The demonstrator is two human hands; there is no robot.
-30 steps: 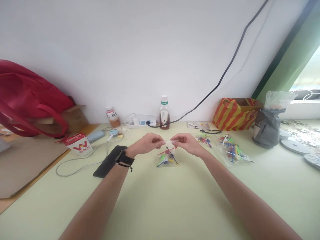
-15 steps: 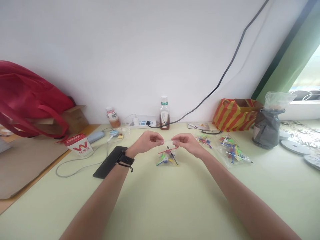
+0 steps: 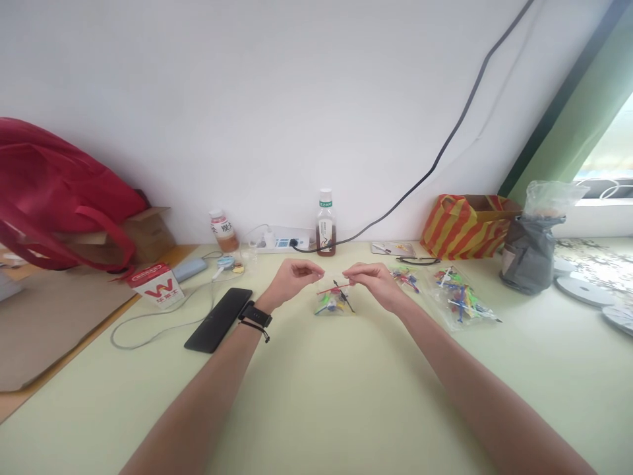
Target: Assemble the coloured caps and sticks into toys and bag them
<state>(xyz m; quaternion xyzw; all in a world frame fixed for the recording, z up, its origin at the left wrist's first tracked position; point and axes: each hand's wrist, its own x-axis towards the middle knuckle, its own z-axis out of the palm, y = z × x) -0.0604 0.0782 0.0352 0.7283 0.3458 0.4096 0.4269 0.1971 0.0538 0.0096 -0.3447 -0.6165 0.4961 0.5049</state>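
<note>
A small clear plastic bag [image 3: 334,305] with colourful plastic pieces in it hangs between my two hands, just above the table. Red, black, blue, green and yellow parts show through it. My left hand [image 3: 295,280] pinches the bag's upper left edge between thumb and fingertips. On the upper right edge, my right hand [image 3: 372,281] is closed in the same kind of pinch. To the right lie a larger clear bag [image 3: 462,300] of similar coloured pieces and a smaller group of coloured pieces [image 3: 406,280], near my right hand.
A black phone [image 3: 218,320] lies beside my left wrist. Along the wall stand a drink bottle [image 3: 325,224], a second bottle [image 3: 224,231], a power strip [image 3: 281,244] and a striped bag [image 3: 465,227]. A grey bag [image 3: 528,257] and discs [image 3: 586,291] are at right.
The small bag has risen slightly and tilted, its lower edge now farther from me. Both hands still pinch its top and have shifted only a little.
</note>
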